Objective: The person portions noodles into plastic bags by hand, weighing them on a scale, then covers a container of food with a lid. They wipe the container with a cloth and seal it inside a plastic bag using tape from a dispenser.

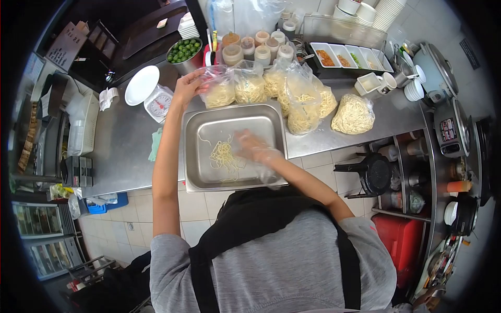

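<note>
My left hand [189, 87] is at the far left corner of the metal tray, its fingers closed on the top of a clear plastic bag of noodles [219, 95]. Inside the steel tray [190, 156] lies a small loose heap of yellow noodles [223, 156], with a few strands apart from it. Over the tray's right half, beside the heap, is my right hand [253, 147]. Motion smears its fingers, so I cannot see whether they hold anything. Thin clear plastic shows around this hand and wrist.
More bagged noodles [303, 109] stand behind the tray, and another bag [353, 115] sits to the right. A weighing scale [158, 104], a pot of green limes [185, 52], several sauce bottles [262, 52] and a topping rack [347, 56] line the steel counter [122, 151].
</note>
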Available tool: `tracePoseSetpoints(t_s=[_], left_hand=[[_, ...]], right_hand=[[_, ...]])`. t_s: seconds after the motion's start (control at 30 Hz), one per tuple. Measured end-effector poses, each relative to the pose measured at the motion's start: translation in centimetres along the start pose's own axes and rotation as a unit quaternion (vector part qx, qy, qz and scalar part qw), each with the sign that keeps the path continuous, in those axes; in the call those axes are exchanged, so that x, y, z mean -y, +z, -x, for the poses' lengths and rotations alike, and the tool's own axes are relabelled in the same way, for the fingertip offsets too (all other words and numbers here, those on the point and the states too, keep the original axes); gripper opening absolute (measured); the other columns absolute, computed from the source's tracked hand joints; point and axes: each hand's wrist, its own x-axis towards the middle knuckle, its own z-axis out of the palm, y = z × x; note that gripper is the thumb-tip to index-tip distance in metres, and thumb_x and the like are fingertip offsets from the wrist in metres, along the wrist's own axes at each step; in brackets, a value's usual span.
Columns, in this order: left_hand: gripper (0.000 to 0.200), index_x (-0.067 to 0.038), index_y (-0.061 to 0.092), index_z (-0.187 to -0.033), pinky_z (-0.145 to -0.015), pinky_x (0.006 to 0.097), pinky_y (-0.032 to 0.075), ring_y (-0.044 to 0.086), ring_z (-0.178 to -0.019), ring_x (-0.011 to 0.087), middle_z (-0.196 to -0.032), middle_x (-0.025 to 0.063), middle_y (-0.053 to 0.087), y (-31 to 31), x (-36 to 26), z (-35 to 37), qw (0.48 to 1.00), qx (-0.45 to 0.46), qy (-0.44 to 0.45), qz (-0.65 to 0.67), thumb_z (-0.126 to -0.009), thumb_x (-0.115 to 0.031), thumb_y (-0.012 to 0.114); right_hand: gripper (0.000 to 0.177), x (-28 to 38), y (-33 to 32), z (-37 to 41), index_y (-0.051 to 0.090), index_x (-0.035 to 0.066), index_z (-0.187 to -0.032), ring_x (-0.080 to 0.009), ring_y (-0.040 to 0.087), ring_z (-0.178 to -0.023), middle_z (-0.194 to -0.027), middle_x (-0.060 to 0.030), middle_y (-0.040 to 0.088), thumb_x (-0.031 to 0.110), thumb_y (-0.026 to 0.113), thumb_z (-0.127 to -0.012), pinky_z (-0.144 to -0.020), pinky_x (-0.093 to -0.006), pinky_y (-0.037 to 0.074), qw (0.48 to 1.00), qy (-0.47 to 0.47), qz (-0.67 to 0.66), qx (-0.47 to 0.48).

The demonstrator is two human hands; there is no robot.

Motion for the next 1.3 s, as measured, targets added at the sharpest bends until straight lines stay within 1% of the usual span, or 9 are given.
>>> tracePoseSetpoints(t_s=[0.1, 0.3, 0.4, 0.53, 0.8, 0.87, 1.07, 1.13, 1.3], left_hand=[[0.033, -0.010, 0.058, -0.116, -0.062, 0.0219, 0.050, 0.061, -0.079, 0.0128, -0.103, 0.0063, 0.056, -0.1, -0.8, 0.4, 0.972, -0.032, 0.085, -0.218, -0.083, -0.011, 0.057], [0.027, -0.011, 0.064, -0.099, -0.081, 0.0389, 0.044, 0.051, -0.100, 0.0298, -0.116, 0.0123, 0.050, 5.2, -4.5, 3.1, 0.727, -0.219, 0.359, -0.543, -0.073, -0.015, 0.063], [0.024, -0.006, 0.064, -0.096, -0.082, 0.0389, 0.043, 0.050, -0.099, 0.0299, -0.110, 0.0125, 0.053, 7.8, -4.4, 2.0, 0.714, -0.119, 0.453, -0.521, -0.072, -0.007, 0.062], [0.027, -0.005, 0.061, -0.102, -0.086, 0.0386, 0.041, 0.050, -0.100, 0.0317, -0.106, 0.0144, 0.056, 13.4, -2.0, -1.4, 0.758, 0.082, 0.501, -0.411, -0.076, -0.005, 0.058], [0.027, -0.013, 0.055, -0.112, -0.078, 0.0345, 0.047, 0.058, -0.090, 0.0228, -0.121, 0.0104, 0.047, 18.8, -3.9, 0.4, 0.935, 0.230, 0.207, -0.171, -0.086, -0.011, 0.049], [0.023, -0.015, 0.056, -0.111, -0.071, 0.0313, 0.049, 0.060, -0.083, 0.0183, -0.125, 0.0114, 0.043, 19.4, -2.3, -0.4, 0.879, 0.284, 0.314, -0.217, -0.088, -0.015, 0.049], [0.039, -0.008, 0.057, -0.115, -0.058, 0.0239, 0.050, 0.062, -0.063, 0.0136, -0.107, 0.0174, 0.056, 22.9, -0.8, 2.8, 0.934, 0.293, 0.075, -0.192, -0.077, -0.002, 0.050], [0.051, -0.003, 0.046, -0.126, -0.060, 0.0229, 0.051, 0.062, -0.061, 0.0118, -0.087, 0.0126, 0.064, 23.2, -0.8, 3.2, 0.937, 0.270, 0.113, -0.192, -0.076, 0.000, 0.053], [0.067, 0.003, 0.025, -0.136, -0.064, 0.0242, 0.053, 0.063, -0.068, 0.0152, -0.111, 0.0168, 0.056, 25.2, -1.9, 4.6, 0.962, 0.271, -0.018, 0.023, -0.076, 0.005, 0.055]], right_hand=[[0.039, 1.8, 2.2, -0.9, 0.052, 0.005, -0.109, -0.0342, 0.055, -0.099, -0.106, -0.0198, 0.053, 0.023, 0.061, -0.075, -0.079, -0.0437, 0.047, 0.979, -0.158, 0.034, -0.124], [0.010, 2.3, 2.8, -1.3, 0.060, 0.002, -0.079, -0.0330, 0.060, -0.088, -0.095, -0.0135, 0.060, 0.007, 0.054, -0.074, -0.071, -0.0414, 0.050, 0.974, -0.200, 0.045, -0.094], [0.016, 2.8, -0.1, -0.7, 0.056, 0.005, -0.092, -0.0352, 0.057, -0.089, -0.097, -0.0177, 0.057, 0.013, 0.052, -0.079, -0.073, -0.0429, 0.048, 0.986, -0.147, 0.053, 0.050], [0.021, 1.9, 1.5, -0.9, 0.058, 0.006, -0.098, -0.0333, 0.058, -0.089, -0.095, -0.0151, 0.058, 0.014, 0.057, -0.079, -0.076, -0.0399, 0.048, 0.984, -0.154, 0.084, -0.024], [0.027, -3.5, -12.8, 6.7, 0.061, 0.005, -0.103, -0.0250, 0.061, -0.086, -0.095, -0.0113, 0.063, 0.011, 0.065, -0.076, -0.077, -0.0337, 0.048, 0.920, -0.086, -0.320, -0.207], [0.024, -5.6, -17.6, 8.3, 0.062, 0.005, -0.101, -0.0244, 0.062, -0.085, -0.096, -0.0105, 0.064, 0.010, 0.062, -0.078, -0.079, -0.0313, 0.048, 0.911, 0.012, -0.293, -0.290], [0.021, -21.2, -15.6, 1.2, 0.065, 0.003, -0.096, -0.0269, 0.062, -0.084, -0.091, -0.0115, 0.065, 0.011, 0.058, -0.078, -0.075, -0.0307, 0.047, 0.939, 0.021, 0.111, -0.325], [0.020, -21.8, -15.9, 1.2, 0.065, 0.003, -0.095, -0.0244, 0.062, -0.078, -0.088, -0.0099, 0.066, 0.009, 0.058, -0.077, -0.071, -0.0294, 0.048, 0.939, 0.045, 0.056, -0.335], [0.008, -23.2, -20.5, 4.0, 0.061, 0.006, -0.079, -0.0131, 0.054, -0.061, -0.065, -0.0011, 0.058, 0.013, 0.057, -0.078, -0.056, -0.0266, 0.042, 0.851, 0.028, -0.405, -0.333]])
